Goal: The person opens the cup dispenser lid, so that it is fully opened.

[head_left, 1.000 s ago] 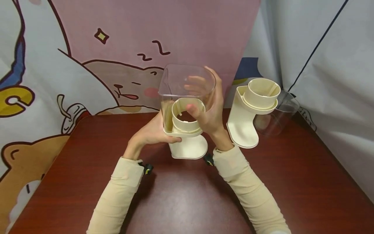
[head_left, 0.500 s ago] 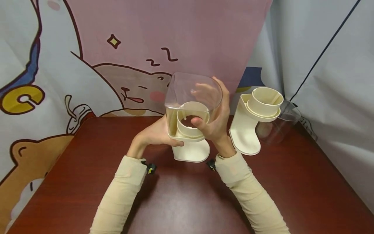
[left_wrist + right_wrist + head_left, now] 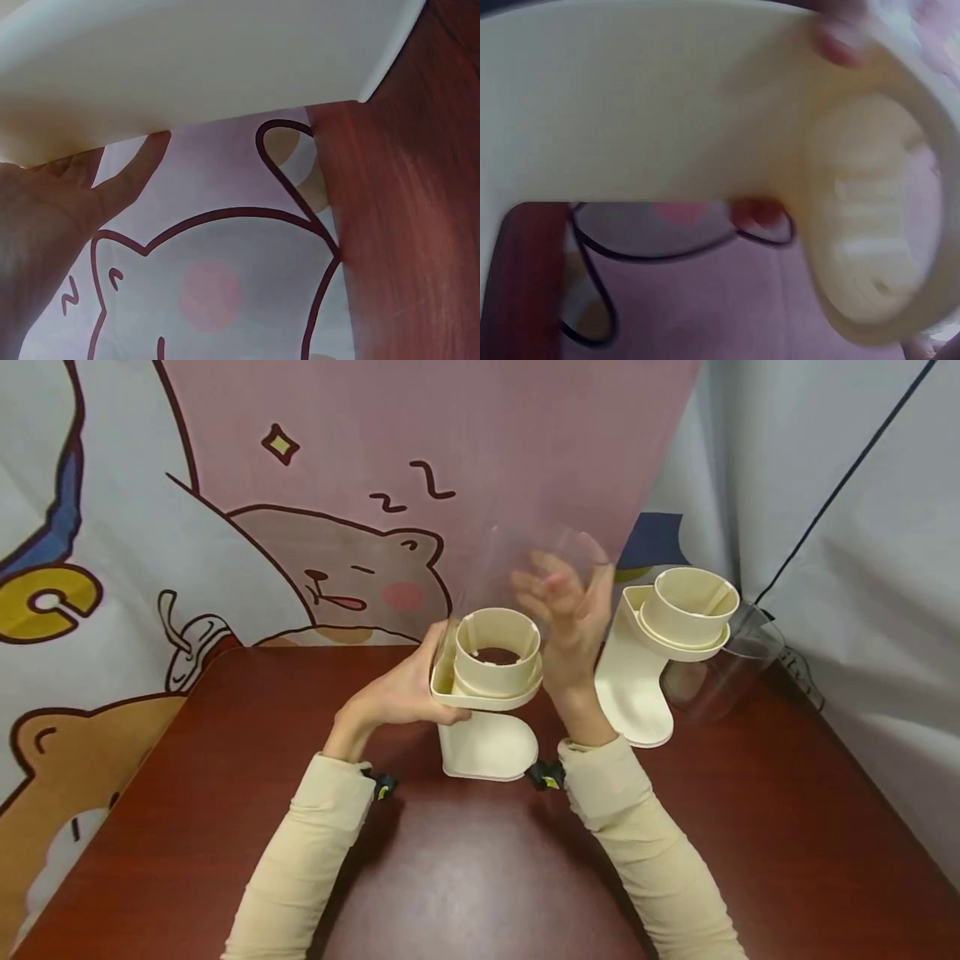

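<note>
A cream plastic stand (image 3: 491,743) with a round collar on top is upright in the middle of the head view. My left hand (image 3: 397,692) grips its upper part from the left, thumb along the front and fingers behind. In the left wrist view the stand's wall (image 3: 225,64) spans the top, above the left hand (image 3: 67,195). My right hand (image 3: 576,635) holds a clear plastic container (image 3: 495,560), blurred and faint, above and behind the collar. The right wrist view shows the stand (image 3: 652,105) from below, its ring opening at right and fingertips against its neck.
To the right, a second cream stand (image 3: 633,689) stands on the brown table (image 3: 480,868). Behind it a second clear container (image 3: 723,672) sits near the table's back right. A printed cloth (image 3: 337,435) hangs behind the table, and a white cloth (image 3: 855,577) on the right.
The clear container, earlier around the collar on the stand, has come up and away, blurring. My right hand has moved up and right with it. The left hand keeps its grip on the stand.
</note>
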Action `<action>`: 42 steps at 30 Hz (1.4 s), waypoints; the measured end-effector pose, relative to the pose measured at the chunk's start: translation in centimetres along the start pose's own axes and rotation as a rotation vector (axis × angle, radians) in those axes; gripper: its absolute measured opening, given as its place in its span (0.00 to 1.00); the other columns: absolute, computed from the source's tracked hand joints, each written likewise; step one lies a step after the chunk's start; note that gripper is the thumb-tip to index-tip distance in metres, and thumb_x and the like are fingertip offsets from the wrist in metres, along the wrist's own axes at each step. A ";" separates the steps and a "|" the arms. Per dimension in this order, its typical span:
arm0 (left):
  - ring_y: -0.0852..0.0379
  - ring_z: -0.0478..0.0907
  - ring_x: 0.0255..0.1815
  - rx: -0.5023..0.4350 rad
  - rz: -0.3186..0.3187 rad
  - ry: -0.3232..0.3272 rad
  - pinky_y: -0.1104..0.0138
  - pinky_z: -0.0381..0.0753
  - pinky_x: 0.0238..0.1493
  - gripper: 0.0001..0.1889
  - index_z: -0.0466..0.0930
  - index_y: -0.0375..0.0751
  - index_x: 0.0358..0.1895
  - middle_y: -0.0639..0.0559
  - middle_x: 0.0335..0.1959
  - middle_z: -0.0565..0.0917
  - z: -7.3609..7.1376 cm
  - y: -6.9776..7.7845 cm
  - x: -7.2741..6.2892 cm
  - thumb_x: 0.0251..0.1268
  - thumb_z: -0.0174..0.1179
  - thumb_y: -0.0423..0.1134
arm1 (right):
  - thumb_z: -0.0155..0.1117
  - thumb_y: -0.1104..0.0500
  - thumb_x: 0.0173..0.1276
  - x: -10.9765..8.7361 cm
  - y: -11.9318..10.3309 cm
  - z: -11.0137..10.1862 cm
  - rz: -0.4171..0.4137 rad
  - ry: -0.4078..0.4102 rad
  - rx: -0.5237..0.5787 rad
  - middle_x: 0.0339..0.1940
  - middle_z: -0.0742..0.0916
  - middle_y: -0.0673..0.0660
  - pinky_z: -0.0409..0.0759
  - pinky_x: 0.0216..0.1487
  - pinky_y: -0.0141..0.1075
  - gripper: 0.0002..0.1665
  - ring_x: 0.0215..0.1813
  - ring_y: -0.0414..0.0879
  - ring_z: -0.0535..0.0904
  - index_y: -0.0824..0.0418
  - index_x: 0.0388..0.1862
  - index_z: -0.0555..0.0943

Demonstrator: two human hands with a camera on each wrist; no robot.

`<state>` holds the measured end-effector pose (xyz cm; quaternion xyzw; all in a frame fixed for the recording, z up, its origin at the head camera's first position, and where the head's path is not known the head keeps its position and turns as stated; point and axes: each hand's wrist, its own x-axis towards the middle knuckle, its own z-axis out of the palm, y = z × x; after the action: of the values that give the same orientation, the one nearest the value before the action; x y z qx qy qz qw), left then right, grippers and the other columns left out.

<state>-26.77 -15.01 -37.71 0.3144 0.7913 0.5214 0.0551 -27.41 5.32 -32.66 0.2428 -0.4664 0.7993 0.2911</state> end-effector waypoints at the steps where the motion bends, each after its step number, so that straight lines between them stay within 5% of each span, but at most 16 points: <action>1: 0.53 0.71 0.59 0.011 -0.004 0.009 0.58 0.73 0.61 0.57 0.47 0.48 0.73 0.46 0.64 0.69 -0.1 0.3 0.0 0.38 0.77 0.30 | 0.71 0.32 0.54 0.5 -0.5 0.0 0.015 0.039 0.027 0.50 0.86 0.66 0.86 0.42 0.40 0.51 0.42 0.53 0.88 0.60 0.65 0.65; 5: 0.52 0.72 0.59 -0.006 -0.019 0.015 0.59 0.74 0.59 0.60 0.44 0.48 0.74 0.46 0.64 0.69 -0.3 0.9 -0.1 0.38 0.77 0.30 | 0.68 0.32 0.55 1.7 -2.7 -0.7 -0.010 0.103 0.052 0.51 0.84 0.65 0.86 0.43 0.42 0.45 0.43 0.55 0.88 0.56 0.60 0.65; 10: 0.52 0.71 0.60 -0.056 -0.025 -0.031 0.59 0.74 0.60 0.59 0.43 0.49 0.74 0.46 0.65 0.68 -0.2 0.5 -0.6 0.39 0.76 0.28 | 0.75 0.25 0.43 1.1 -4.5 -2.2 -0.045 0.181 0.047 0.56 0.81 0.66 0.85 0.48 0.43 0.57 0.47 0.58 0.86 0.56 0.62 0.64; 14: 0.51 0.71 0.60 -0.062 -0.015 -0.045 0.58 0.73 0.61 0.59 0.44 0.49 0.74 0.46 0.65 0.68 -0.4 0.2 -1.1 0.39 0.76 0.28 | 0.76 0.29 0.48 0.2 -4.5 -4.0 -0.031 0.264 0.006 0.60 0.79 0.66 0.81 0.57 0.48 0.58 0.53 0.59 0.85 0.56 0.66 0.59; 19: 0.51 0.71 0.62 -0.067 -0.011 -0.052 0.58 0.71 0.63 0.59 0.44 0.50 0.74 0.44 0.67 0.67 -0.7 -0.2 -1.6 0.40 0.77 0.31 | 0.69 0.46 0.65 -1.0 -3.6 -6.3 0.008 0.311 -0.134 0.58 0.76 0.60 0.78 0.64 0.47 0.45 0.57 0.52 0.81 0.58 0.70 0.55; 21: 0.51 0.70 0.62 -0.073 -0.012 -0.065 0.58 0.70 0.63 0.59 0.44 0.50 0.75 0.44 0.67 0.67 -0.7 -0.3 -1.8 0.40 0.77 0.32 | 0.65 0.52 0.69 -1.6 -3.3 -6.8 0.008 0.292 -0.183 0.55 0.76 0.58 0.78 0.63 0.42 0.38 0.56 0.48 0.80 0.60 0.69 0.56; 25: 0.52 0.71 0.61 -0.072 -0.003 -0.084 0.59 0.71 0.62 0.58 0.45 0.51 0.74 0.47 0.66 0.68 -1.1 -0.1 -2.1 0.41 0.77 0.35 | 0.67 0.53 0.68 -2.6 -2.9 -7.1 -0.006 0.191 -0.316 0.58 0.74 0.57 0.74 0.65 0.35 0.41 0.60 0.48 0.76 0.61 0.71 0.55; 30: 0.52 0.71 0.61 -0.066 -0.003 -0.109 0.59 0.71 0.62 0.57 0.47 0.50 0.74 0.45 0.66 0.68 -2.5 0.1 -2.9 0.40 0.77 0.38 | 0.68 0.54 0.68 -4.5 -1.5 -6.9 0.066 0.079 -0.482 0.68 0.70 0.62 0.69 0.70 0.48 0.49 0.68 0.58 0.71 0.56 0.78 0.49; 35: 0.50 0.71 0.61 -0.070 -0.004 -0.124 0.58 0.71 0.62 0.59 0.46 0.49 0.75 0.43 0.66 0.69 -3.9 -0.2 -3.9 0.39 0.77 0.36 | 0.68 0.50 0.69 -6.9 1.6 -6.1 0.222 -0.016 -0.668 0.69 0.68 0.63 0.67 0.71 0.51 0.55 0.69 0.56 0.69 0.53 0.81 0.41; 42: 0.52 0.70 0.62 -0.070 0.014 -0.141 0.58 0.71 0.63 0.58 0.46 0.51 0.75 0.47 0.66 0.68 -4.3 -0.4 -4.1 0.40 0.77 0.36 | 0.66 0.39 0.68 -8.0 4.0 -4.7 0.283 -0.028 -0.904 0.74 0.61 0.68 0.63 0.73 0.56 0.60 0.73 0.62 0.63 0.57 0.81 0.39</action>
<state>-25.43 -20.78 -37.12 0.3537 0.7645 0.5259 0.1179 -25.04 5.96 -42.44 0.0366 -0.8000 0.5444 0.2495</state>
